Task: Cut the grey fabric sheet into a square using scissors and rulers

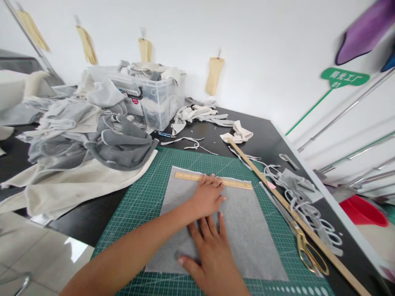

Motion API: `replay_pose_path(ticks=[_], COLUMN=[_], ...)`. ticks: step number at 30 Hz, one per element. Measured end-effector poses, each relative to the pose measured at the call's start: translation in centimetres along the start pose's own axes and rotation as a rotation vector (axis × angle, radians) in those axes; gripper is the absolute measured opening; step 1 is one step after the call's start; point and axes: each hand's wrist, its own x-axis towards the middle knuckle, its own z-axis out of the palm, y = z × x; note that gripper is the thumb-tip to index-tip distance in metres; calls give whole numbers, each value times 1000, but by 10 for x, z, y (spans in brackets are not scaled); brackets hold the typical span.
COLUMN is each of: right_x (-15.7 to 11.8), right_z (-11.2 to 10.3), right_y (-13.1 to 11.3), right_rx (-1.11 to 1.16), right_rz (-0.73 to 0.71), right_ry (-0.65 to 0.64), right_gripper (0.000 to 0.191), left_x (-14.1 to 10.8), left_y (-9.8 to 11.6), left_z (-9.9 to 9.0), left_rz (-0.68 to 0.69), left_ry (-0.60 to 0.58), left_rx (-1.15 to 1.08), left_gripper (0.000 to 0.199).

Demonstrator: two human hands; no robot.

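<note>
A grey fabric piece (243, 230) lies flat on a green cutting mat (138, 205). Across its far edge rests a short wooden ruler (237, 183). My left hand (208, 197) reaches in from the left, palm down, its fingertips on the middle of the ruler. Nearer to me, my right hand (212, 255) lies flat with spread fingers on the cloth, just below the left hand. To the right on the mat are gold-handled scissors (308, 250), beside a long wooden stick (286, 205). A small pink piece (270, 185) lies by the stick.
Piled grey and cream fabric (123, 144) covers the table's left side. Behind it stands a clear plastic bin (160, 102) full of cloth. A blue pen-like tool (166, 135) lies past the mat. Fabric strips (308, 209) run along the right. A red container (364, 211) is beyond the edge.
</note>
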Motion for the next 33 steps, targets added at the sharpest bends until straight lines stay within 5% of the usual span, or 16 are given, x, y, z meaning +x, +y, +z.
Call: replay_pose_path(ticks=[8,13,33], right_x=[-1,-1,-1], right_z=[-4,-7,-14], right_y=[-1,-2,-5], right_rx=[38,50,111], right_rz=[4,-9,17], right_ry=[-2,-7,-8], right_gripper=[83,79,85], left_x=[1,-2,-6], left_y=[5,18,16], left_z=[-6,-15,-7], left_rz=[51,-38,3], left_ry=[71,70,65], left_rx=[31,91,1], left_gripper=[47,35,59])
